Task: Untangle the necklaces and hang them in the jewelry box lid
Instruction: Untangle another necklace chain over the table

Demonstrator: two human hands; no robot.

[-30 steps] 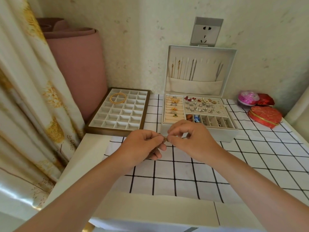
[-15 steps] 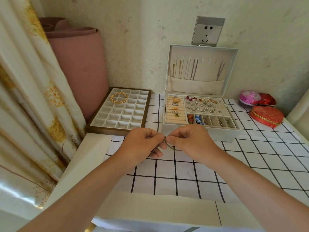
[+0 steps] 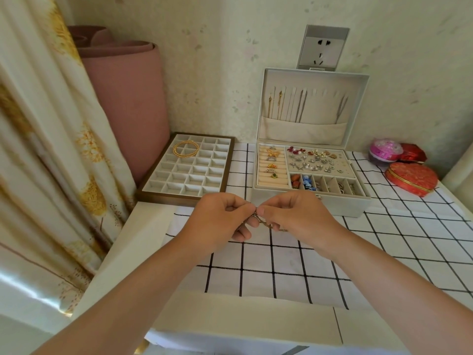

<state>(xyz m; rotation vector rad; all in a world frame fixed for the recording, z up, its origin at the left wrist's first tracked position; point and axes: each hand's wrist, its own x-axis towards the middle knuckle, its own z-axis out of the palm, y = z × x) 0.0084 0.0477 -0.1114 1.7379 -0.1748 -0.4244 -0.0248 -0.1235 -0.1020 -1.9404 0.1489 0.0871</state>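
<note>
My left hand (image 3: 220, 219) and my right hand (image 3: 294, 216) meet fingertip to fingertip above the checked cloth, just in front of the jewelry box. Both pinch a thin tangled necklace chain (image 3: 258, 220) that runs between them and droops a little under the fingers. The white jewelry box (image 3: 340, 207) stands open behind my hands, its tray full of rings and earrings. Its upright lid (image 3: 358, 103) has several chains (image 3: 298, 105) hanging above a fabric pocket.
A compartment tray (image 3: 184, 198) with gold bangles (image 3: 186, 148) lies left of the box. Red and pink round boxes (image 3: 409, 176) sit at the right. A rolled pink mat (image 3: 128, 98) and a curtain (image 3: 51, 149) stand at the left. A wall socket (image 3: 323, 48) is above the lid.
My hands stay pinched together on the chain and have shifted slightly; a short length of chain now shows below my right fingers.
</note>
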